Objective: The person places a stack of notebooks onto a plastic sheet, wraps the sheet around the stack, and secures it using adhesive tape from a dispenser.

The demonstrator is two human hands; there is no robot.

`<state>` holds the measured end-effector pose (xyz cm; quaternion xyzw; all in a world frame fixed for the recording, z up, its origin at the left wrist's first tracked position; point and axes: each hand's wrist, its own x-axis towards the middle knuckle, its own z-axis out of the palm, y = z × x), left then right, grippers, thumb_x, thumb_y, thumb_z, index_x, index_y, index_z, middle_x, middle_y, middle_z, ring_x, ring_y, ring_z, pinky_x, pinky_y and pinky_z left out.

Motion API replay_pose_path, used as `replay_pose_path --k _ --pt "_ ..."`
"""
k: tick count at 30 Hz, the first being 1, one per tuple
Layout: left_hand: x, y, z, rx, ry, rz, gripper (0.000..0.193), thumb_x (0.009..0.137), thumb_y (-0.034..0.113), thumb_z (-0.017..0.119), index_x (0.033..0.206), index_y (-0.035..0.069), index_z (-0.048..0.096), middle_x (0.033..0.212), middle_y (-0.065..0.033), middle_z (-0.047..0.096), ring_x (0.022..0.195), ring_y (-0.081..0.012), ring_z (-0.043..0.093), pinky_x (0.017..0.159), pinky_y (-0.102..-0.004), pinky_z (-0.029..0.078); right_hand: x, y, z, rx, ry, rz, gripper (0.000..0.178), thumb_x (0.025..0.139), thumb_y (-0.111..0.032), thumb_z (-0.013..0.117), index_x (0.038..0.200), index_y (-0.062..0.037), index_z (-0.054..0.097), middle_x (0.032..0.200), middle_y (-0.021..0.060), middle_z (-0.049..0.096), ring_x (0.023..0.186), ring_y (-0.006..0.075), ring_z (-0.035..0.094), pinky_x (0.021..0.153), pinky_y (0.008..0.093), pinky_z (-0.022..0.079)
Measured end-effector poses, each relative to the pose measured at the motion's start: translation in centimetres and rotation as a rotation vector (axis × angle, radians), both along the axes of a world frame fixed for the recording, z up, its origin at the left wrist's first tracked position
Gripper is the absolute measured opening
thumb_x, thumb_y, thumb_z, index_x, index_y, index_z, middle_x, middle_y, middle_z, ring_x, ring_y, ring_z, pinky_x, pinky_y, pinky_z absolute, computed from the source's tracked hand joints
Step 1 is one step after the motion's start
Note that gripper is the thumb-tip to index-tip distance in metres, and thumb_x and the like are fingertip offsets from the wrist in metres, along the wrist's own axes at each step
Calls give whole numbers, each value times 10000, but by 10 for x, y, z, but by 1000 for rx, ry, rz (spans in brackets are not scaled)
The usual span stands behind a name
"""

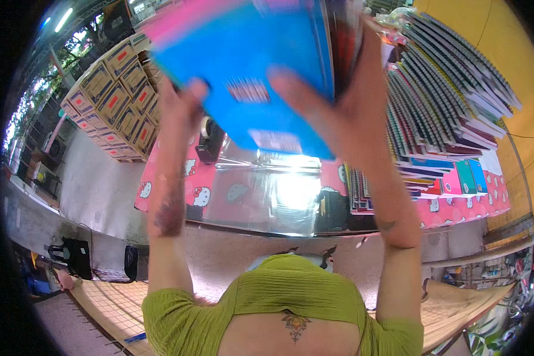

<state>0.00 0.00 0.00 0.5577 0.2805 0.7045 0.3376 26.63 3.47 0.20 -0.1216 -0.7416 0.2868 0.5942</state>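
Note:
Raised over the table is a bundle of notebooks [243, 59] with a bright blue cover outermost and pink showing at its upper left; it is blurred. My left hand [184, 101] is closed on its left edge, thumb against the blue cover. On the right side, my right hand [338, 113] grips it with the thumb laid across the cover, its other fingers hidden behind. Below lies a shiny clear plastic sheet [261, 196] on the table. A black tape dispenser [207, 142] stands near my left wrist.
Tall leaning stacks of spiral notebooks [451, 83] fill the table's right side. Pink patterned cloth [457, 212] covers the table. Stacked cardboard boxes [118, 95] stand on the far left. A yellow wall [528, 77] rises at the right, and a wooden bench [110, 302] is behind me.

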Motion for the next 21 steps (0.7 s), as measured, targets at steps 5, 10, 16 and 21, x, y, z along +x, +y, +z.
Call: replay_pose_path --k 5,10,16,21 --pt "-13 -30 -157 -360 200 -3 754 691 -50 796 1336 42 416 1182 -84 603 1092 -192 595 934 -345 513 -17 -9 -163 -557 54 148 992 712 -214 885 1456 -52 250 1345 145 482 1180 271 544 991 418 460" --pt "8 -22 -281 -504 -81 -154 865 691 9 841 1398 60 346 1300 -96 528 1222 -229 515 1027 -378 443 -20 -5 -292 -665 -34 56 1160 656 -279 922 1526 -81 180 1329 134 474 1226 257 489 1038 383 412" --pt "8 -21 -310 -485 237 -8 951 665 50 876 1411 43 287 1304 -119 515 1223 -227 501 1020 -371 436 -46 -8 -285 -684 24 -24 1110 659 -307 916 1481 -33 223 1304 133 473 1232 247 474 1058 386 390" --pt "14 -16 -292 -395 389 32 946 652 66 892 1386 39 296 1278 -127 527 1212 -218 501 1015 -368 431 -32 4 -298 -557 -26 9 1070 659 -289 917 1458 -38 249 1309 125 481 1230 244 477 1049 388 398"
